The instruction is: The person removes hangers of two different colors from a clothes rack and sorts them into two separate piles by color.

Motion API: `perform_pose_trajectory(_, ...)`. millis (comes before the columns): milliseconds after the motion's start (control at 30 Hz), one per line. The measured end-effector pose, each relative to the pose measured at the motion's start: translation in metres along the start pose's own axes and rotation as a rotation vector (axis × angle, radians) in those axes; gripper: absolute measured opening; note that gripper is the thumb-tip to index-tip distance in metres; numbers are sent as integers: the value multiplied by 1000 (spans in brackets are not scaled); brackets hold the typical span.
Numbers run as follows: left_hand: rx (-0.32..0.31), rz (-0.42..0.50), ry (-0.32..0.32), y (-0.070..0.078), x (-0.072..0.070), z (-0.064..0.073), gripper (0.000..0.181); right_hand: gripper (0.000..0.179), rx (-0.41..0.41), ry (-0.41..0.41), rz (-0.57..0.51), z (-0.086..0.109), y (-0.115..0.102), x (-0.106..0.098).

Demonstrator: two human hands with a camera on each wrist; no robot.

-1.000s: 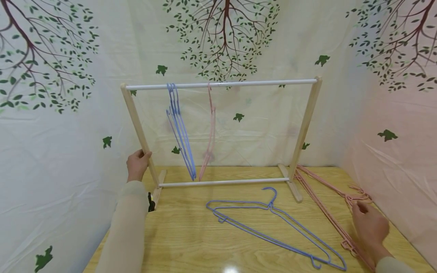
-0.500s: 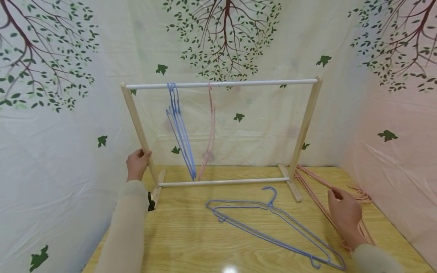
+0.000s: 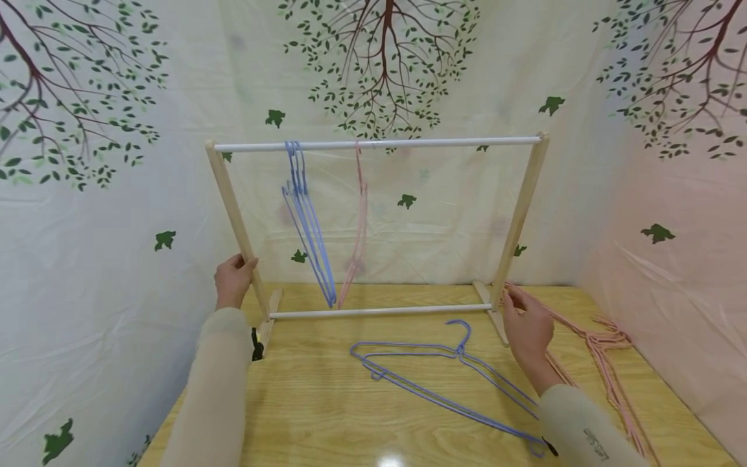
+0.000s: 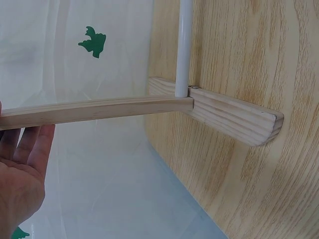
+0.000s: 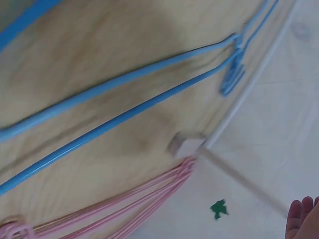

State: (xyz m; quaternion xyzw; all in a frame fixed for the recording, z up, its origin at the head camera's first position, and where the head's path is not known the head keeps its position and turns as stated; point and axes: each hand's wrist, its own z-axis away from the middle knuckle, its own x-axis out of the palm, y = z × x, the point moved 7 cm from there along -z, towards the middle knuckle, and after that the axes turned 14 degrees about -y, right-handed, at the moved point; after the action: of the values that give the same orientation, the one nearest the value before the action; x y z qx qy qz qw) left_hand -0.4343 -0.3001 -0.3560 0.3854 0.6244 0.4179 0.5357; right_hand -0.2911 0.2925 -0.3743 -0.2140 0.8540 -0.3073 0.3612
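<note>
A wooden hanger rack point(image 3: 373, 143) with white rails stands on the table. My left hand point(image 3: 233, 282) holds its left post, and in the left wrist view the fingers point(image 4: 40, 152) lie against the post's underside. Several blue hangers point(image 3: 309, 220) hang left of centre on the top rail, with a pink hanger point(image 3: 363, 220) to their right. Flat on the table lies a blue hanger point(image 3: 460, 350), partly covered by my right sleeve. My right hand point(image 3: 528, 327) is beside the foot of the right post, near the ends of the pink hangers point(image 3: 607, 340); no hanger is visibly gripped.
The pink hangers lie in a pile along the table's right side. A small black object point(image 3: 257, 345) is beside the rack's left foot. Patterned cloth walls point(image 3: 671, 194) enclose the back and both sides of the wooden table point(image 3: 309, 402).
My right hand has moved left and farther back, from over the pink pile to the rack's right foot. My left hand has stayed on the left post.
</note>
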Motion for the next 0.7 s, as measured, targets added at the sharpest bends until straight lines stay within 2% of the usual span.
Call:
perform_pose_trajectory(167,1,-24,-6,0,0,3,47,18,7,-8,-90,-5,-28,19)
perform_pose_trajectory(400,12,-62,-1,0,-1,3,48,21,12,-59,-195,-7,-69,45)
perform_pose_trajectory(700,13,-69,6,2,0,4,47,21,-27,-123,-267,-6,-117,69)
